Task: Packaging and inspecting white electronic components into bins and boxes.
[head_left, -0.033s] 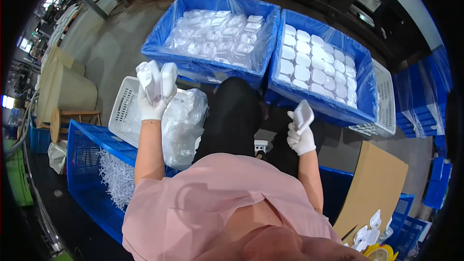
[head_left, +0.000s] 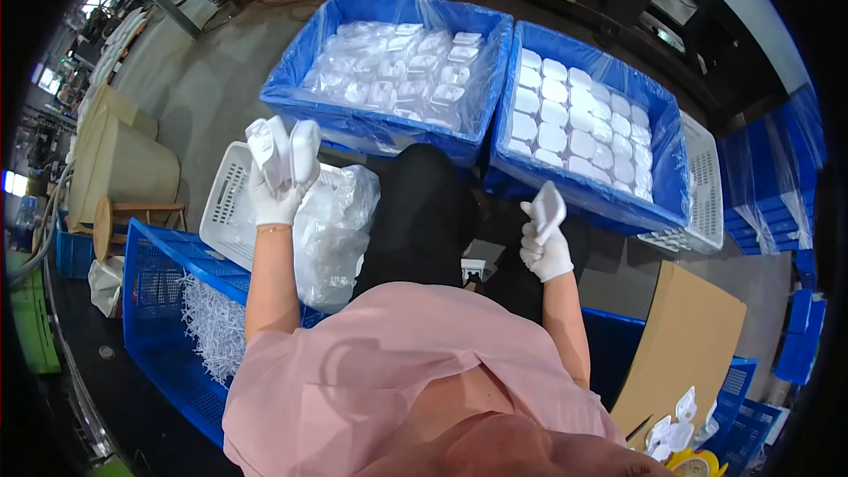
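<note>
The left hand [head_left: 276, 197], in a white glove, is clamped on a small stack of white moulded plastic pieces [head_left: 284, 148], held raised over the white slotted basket [head_left: 227, 199] and the clear plastic bag [head_left: 334, 225] that spills out of it. The right hand [head_left: 545, 252], gloved too, is closed on a single white plastic piece [head_left: 548, 208], held upright just in front of the right blue crate [head_left: 658, 203]. That crate is lined with clear film and holds neat rows of the same white pieces; the left blue crate [head_left: 353, 128] beside it holds more of them, under film and less orderly. The hands are well apart, one on each side of the person's dark-clad knees. To do this well, I judge that the stack wants a firm but gentle hold, since thin moulded plastic probably bends or slips if squeezed at one edge. The single piece is best turned so that its faces can be seen before it joins others. Keeping each piece facing the same way should help them nest without jamming.
</note>
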